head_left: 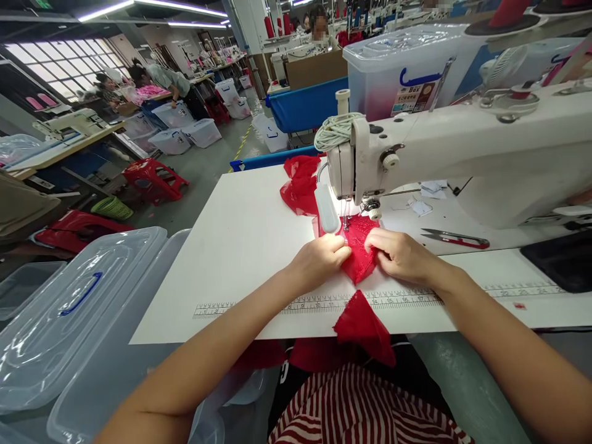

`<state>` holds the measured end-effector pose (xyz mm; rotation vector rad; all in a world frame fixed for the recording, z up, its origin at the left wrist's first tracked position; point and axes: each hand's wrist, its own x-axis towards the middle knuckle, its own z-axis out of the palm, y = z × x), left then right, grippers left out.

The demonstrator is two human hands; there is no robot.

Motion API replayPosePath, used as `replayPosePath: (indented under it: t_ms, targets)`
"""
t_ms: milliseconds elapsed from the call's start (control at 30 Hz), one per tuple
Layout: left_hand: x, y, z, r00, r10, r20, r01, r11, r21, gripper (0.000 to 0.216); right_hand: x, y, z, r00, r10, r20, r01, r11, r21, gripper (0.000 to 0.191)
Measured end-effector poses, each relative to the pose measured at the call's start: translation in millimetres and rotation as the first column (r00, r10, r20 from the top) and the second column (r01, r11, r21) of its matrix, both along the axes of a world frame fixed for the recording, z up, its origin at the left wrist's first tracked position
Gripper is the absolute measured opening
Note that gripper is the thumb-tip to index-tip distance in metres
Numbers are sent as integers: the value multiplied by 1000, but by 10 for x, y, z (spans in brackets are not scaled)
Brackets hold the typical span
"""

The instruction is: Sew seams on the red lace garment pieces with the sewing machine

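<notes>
A piece of red lace fabric (pixel 358 246) lies under the needle of a white sewing machine (pixel 416 148). My left hand (pixel 322 259) pinches its left edge, close to the presser foot. On the right side, my right hand (pixel 396 254) is closed with bent fingers on the same fabric. More red fabric (pixel 301 188) lies behind the needle, to the left of the machine head. Nearer me, another red piece (pixel 363 327) hangs over the table's front edge. A small lamp (pixel 327 208) lights the sewing area.
Thread snips (pixel 456 238) lie right of my right hand on the white table (pixel 222 259), which has a printed ruler. A black pad or phone (pixel 559 262) sits farther right. Clear plastic boxes (pixel 78 296) stand at left. Other people work in the background.
</notes>
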<state>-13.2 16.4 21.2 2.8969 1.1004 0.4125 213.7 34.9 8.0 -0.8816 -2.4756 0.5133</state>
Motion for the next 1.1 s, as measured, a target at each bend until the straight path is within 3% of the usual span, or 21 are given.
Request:
replayPosePath:
  t_ms: [67, 133, 233, 300, 333, 400, 500, 567, 633, 700, 767, 833, 933, 1000, 1100]
  targets:
    - [50, 47, 7, 985, 86, 150, -50, 972, -229, 23, -31, -32, 49, 999, 7, 51, -3, 997, -76, 22]
    - [63, 96, 57, 962, 151, 228, -35, 895, -445, 23, -80, -59, 68, 992, -45, 120, 55, 995, -86, 35]
    - [36, 178, 163, 960, 171, 221, -4, 800, -601, 27, -156, -60, 14, 967, -230, 112, 227, 973, 44, 23]
    - [14, 230, 221, 958, 195, 212, 0, 736, -677, 28, -180, -37, -47, 936, -352, -12, 350, 926, 141, 9]
    - [7, 250, 241, 955, 212, 208, -3, 706, -708, 28, -182, -22, -72, 922, -376, -90, 386, 908, 164, 10]
    - [4, 278, 263, 951, 238, 198, -8, 659, -752, 28, -171, 5, -99, 920, -324, -220, 360, 921, 148, 17]
    - [13, 284, 266, 951, 243, 192, 3, 614, -789, 30, -155, 32, -90, 942, -163, -293, 180, 983, 31, 23]
    - [17, 276, 258, 953, 213, 215, 25, 651, -759, 33, -161, 42, -73, 956, -129, -265, 120, 991, -52, 20]
    - [13, 270, 243, 954, 169, 250, 40, 751, -659, 32, -175, 49, -58, 960, -140, -243, 119, 988, -98, 17]
    - [4, 270, 214, 948, 147, 281, 31, 839, -543, 24, -188, 52, -49, 945, -162, -283, 140, 985, -97, 16]
    - [-5, 277, 163, 934, 161, 318, 10, 880, -475, 13, -196, 50, -47, 913, -199, -357, 166, 979, -122, 18]
    - [-10, 289, 91, 915, 182, 361, 3, 889, -458, 14, -200, 46, -54, 882, -255, -396, 181, 960, -215, 17]
    - [-9, 316, -33, 850, 278, 447, -3, 852, -524, 22, -211, 47, -77, 839, -352, -414, 202, 909, -364, 19]
    - [-5, 340, -96, 801, 349, 487, -20, 828, -561, 20, -221, 56, -91, 810, -395, -433, 227, 893, -388, 18]
    - [6, 373, -136, 765, 384, 517, -57, 840, -540, 18, -235, 68, -97, 783, -417, -462, 265, 895, -359, 6]
